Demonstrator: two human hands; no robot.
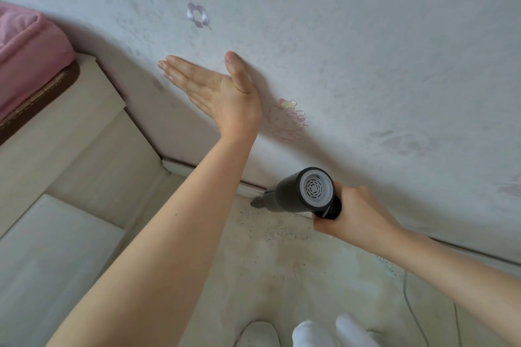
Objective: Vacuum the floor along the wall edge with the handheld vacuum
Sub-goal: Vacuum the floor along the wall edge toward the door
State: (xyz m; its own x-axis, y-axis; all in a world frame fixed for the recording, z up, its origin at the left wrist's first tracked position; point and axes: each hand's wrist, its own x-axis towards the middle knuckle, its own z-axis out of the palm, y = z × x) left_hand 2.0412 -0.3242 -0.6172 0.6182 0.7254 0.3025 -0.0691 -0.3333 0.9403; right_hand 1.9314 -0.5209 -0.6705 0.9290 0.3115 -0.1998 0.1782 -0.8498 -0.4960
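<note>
Left hand (222, 90) flat and fully open, fingers together and thumb spread, palm pressed against the pale, mottled wallpapered wall (352, 36), holding nothing. Bare forearm reaching up to it from the lower left.

Right hand (355, 213) wrapped tightly around the grip of the dark grey cylindrical handheld vacuum (304, 191). Round light-grey rear cap with curved vent slots turned toward the camera. Nozzle end pointed down and away, at the junction of wall and floor, tip just against the white baseboard (251, 187); actual contact with the floor too small to tell.

Beige, stained floor (267, 267) scattered with dark crumbs and specks just beside the nozzle and along the wall edge to its right.

Faded pink cartoon cat sticker (290, 120) on the wall just right of the left wrist; silvery flower-shaped sticker (198, 14) higher up.

Cream wooden bed frame (84, 127) at left, meeting the wall at the corner, with a pink fluffy blanket (31, 53) on top at the far left edge.

Thin grey cable (411, 307) lying on the floor at lower right. Two white-socked feet (310, 332) at the bottom edge, with a white slipper-like shape (258, 334) just left of them.
</note>
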